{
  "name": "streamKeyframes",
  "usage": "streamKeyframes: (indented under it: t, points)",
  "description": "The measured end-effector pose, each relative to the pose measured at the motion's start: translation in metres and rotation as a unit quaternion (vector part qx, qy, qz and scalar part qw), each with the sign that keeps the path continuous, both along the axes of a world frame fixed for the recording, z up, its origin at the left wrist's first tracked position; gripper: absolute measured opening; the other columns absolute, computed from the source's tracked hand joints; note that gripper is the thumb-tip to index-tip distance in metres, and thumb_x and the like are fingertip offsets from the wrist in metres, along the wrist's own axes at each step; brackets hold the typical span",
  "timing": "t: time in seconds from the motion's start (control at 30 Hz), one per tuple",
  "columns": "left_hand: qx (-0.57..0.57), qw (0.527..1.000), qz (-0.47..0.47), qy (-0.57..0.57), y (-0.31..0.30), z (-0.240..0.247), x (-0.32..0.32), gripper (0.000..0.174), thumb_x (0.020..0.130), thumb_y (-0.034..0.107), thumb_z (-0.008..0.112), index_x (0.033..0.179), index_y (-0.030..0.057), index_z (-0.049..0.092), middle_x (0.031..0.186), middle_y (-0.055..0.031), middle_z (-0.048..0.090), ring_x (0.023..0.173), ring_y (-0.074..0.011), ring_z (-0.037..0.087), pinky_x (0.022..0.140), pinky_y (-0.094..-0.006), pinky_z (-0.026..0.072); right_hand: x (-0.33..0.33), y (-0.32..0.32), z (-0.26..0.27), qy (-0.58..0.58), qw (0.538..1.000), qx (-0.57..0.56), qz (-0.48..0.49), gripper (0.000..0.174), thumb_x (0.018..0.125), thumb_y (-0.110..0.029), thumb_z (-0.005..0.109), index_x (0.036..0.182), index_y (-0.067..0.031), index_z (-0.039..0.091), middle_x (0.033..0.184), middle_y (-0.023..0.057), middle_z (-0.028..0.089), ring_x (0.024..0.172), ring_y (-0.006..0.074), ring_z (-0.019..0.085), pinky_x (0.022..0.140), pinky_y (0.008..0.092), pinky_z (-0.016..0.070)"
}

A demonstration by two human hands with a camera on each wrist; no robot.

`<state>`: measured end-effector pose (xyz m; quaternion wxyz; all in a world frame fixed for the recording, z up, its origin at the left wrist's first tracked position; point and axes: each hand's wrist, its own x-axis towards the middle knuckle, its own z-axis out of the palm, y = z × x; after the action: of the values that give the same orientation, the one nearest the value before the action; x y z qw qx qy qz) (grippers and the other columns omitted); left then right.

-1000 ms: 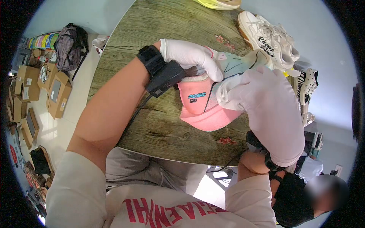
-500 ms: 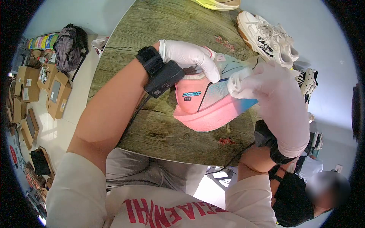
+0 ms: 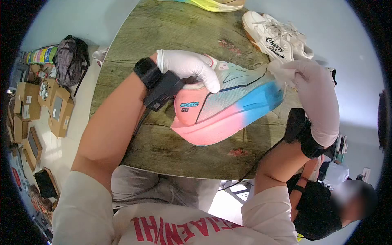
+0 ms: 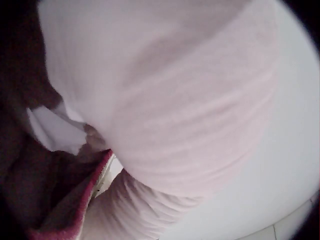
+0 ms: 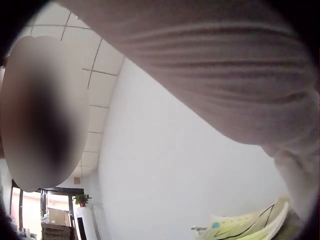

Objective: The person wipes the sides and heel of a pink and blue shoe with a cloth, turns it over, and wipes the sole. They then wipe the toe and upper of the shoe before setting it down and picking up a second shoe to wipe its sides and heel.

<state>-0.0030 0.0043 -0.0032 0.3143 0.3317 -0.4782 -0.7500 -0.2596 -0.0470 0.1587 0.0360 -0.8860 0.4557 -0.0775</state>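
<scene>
A running shoe (image 3: pixel 222 102) in pink, pale green and blue is held on its side above the table, its sole edge towards the person. My left hand (image 3: pixel 185 66), in a white glove, grips it at the heel opening, thumb outside on the upper. In the left wrist view the gloved left hand (image 4: pixel 170 95) fills most of the picture, beside the shoe's dark red collar edge (image 4: pixel 92 187). At the toe, my gloved right hand (image 3: pixel 316 81) pinches a crumpled white cloth (image 3: pixel 281 72) against the shoe; its fingertips are partly hidden.
White lace-up sneakers (image 3: pixel 277 38) stand at the table's far right, and a yellow-soled shoe (image 3: pixel 218 5) at the far edge. Cables trail from both wrist cameras. Another person in black (image 3: pixel 314 204) is at the lower right. Cardboard boxes (image 3: pixel 28 98) and a backpack (image 3: pixel 70 59) lie on the left floor.
The right hand with the cloth has moved right, from the shoe's middle to its toe, uncovering the blue part of the sole. Shoe and left hand have shifted left in view.
</scene>
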Motion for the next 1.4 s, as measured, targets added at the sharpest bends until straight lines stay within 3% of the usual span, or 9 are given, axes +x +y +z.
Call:
streamKeyframes:
  t: [0.4, 0.5, 0.63, 0.7, 0.83, 1.0, 1.23, 1.3, 1.4]
  points:
    - [0.047, 0.997, -0.064, -0.014, 0.003, 0.013, 0.010, 0.017, 0.085, 0.017, 0.077, 0.079, 0.0108, 0.063, 0.063, 0.0072, 0.054, 0.051, -0.0018, 0.045, 0.046, -0.0211, 0.0321, -0.004, -0.030, -0.002, -0.061, 0.965, -0.254, 0.040, 0.024, 0.089, -0.011, 0.056, 0.103, -0.0042, 0.074, 0.094, 0.0205, 0.070, 0.095, 0.0405, 0.065, 0.085, 0.0451, 0.0512]
    - [0.041, 0.999, -0.005, 0.000, 0.005, 0.006, 0.000, 0.015, 0.085, 0.016, 0.077, 0.081, 0.0100, 0.063, 0.067, 0.0066, 0.056, 0.054, -0.0021, 0.048, 0.049, -0.0209, 0.0354, -0.015, -0.038, -0.012, 0.026, 0.986, -0.163, 0.035, 0.023, 0.089, -0.010, 0.056, 0.102, -0.0042, 0.074, 0.096, 0.0197, 0.070, 0.094, 0.0407, 0.065, 0.085, 0.0449, 0.0516]
    - [0.044, 0.998, -0.041, -0.035, 0.002, 0.006, 0.008, 0.015, 0.085, 0.015, 0.076, 0.082, 0.0091, 0.063, 0.071, 0.0060, 0.059, 0.058, -0.0023, 0.050, 0.054, -0.0207, 0.0384, -0.014, -0.044, -0.019, -0.022, 0.992, -0.100, 0.072, 0.022, 0.088, -0.010, 0.056, 0.099, -0.0047, 0.075, 0.097, 0.0191, 0.070, 0.094, 0.0403, 0.065, 0.084, 0.0447, 0.0520]
    - [0.031, 0.997, -0.066, 0.021, 0.003, 0.015, 0.007, 0.015, 0.084, 0.015, 0.077, 0.082, 0.0088, 0.064, 0.072, 0.0056, 0.059, 0.059, -0.0022, 0.051, 0.055, -0.0207, 0.0390, -0.010, -0.052, -0.015, -0.081, 0.961, -0.261, 0.048, 0.022, 0.087, -0.009, 0.057, 0.097, -0.0046, 0.076, 0.098, 0.0181, 0.071, 0.095, 0.0386, 0.066, 0.085, 0.0435, 0.0526]
    - [0.039, 0.998, -0.058, 0.012, 0.002, 0.005, 0.007, 0.015, 0.084, 0.016, 0.077, 0.082, 0.0085, 0.064, 0.071, 0.0056, 0.059, 0.059, -0.0027, 0.051, 0.054, -0.0210, 0.0389, -0.013, -0.054, -0.017, -0.088, 0.936, -0.337, 0.055, 0.021, 0.086, -0.009, 0.059, 0.097, -0.0050, 0.076, 0.099, 0.0172, 0.072, 0.096, 0.0360, 0.068, 0.084, 0.0424, 0.0531]
    - [0.070, 0.996, -0.048, -0.020, 0.006, 0.018, 0.010, 0.015, 0.083, 0.016, 0.078, 0.083, 0.0077, 0.065, 0.072, 0.0050, 0.060, 0.059, -0.0030, 0.052, 0.055, -0.0212, 0.0397, -0.026, -0.061, -0.037, -0.002, 0.998, 0.007, 0.059, 0.023, 0.090, -0.011, 0.062, 0.106, -0.0008, 0.074, 0.090, 0.0158, 0.072, 0.082, 0.0300, 0.067, 0.080, 0.0366, 0.0504]
    - [0.035, 0.998, -0.055, -0.008, 0.001, 0.001, 0.009, 0.015, 0.083, 0.016, 0.079, 0.084, 0.0078, 0.066, 0.072, 0.0052, 0.060, 0.059, -0.0031, 0.052, 0.054, -0.0217, 0.0384, -0.028, -0.065, -0.034, 0.006, 0.998, -0.043, 0.053, 0.022, 0.091, -0.011, 0.062, 0.106, -0.0007, 0.075, 0.085, 0.0160, 0.071, 0.078, 0.0230, 0.065, 0.075, 0.0338, 0.0498]
    - [0.041, 0.997, -0.058, -0.012, -0.003, -0.008, 0.006, 0.017, 0.086, 0.019, 0.079, 0.085, 0.0085, 0.066, 0.073, 0.0065, 0.058, 0.059, -0.0015, 0.048, 0.053, -0.0203, 0.0353, -0.023, -0.062, -0.031, -0.002, 1.000, -0.026, 0.001, 0.023, 0.088, -0.017, 0.063, 0.102, -0.0035, 0.076, 0.095, 0.0202, 0.072, 0.094, 0.0366, 0.069, 0.083, 0.0409, 0.0529]
    - [0.009, 0.999, -0.038, 0.023, 0.000, 0.000, 0.003, 0.020, 0.089, 0.023, 0.078, 0.087, 0.0092, 0.065, 0.071, 0.0082, 0.052, 0.059, 0.0002, 0.044, 0.052, -0.0190, 0.0313, -0.017, -0.053, -0.031, -0.019, 0.997, 0.080, 0.007, 0.025, 0.089, -0.019, 0.063, 0.104, -0.0030, 0.075, 0.095, 0.0207, 0.072, 0.094, 0.0365, 0.069, 0.083, 0.0406, 0.0530]
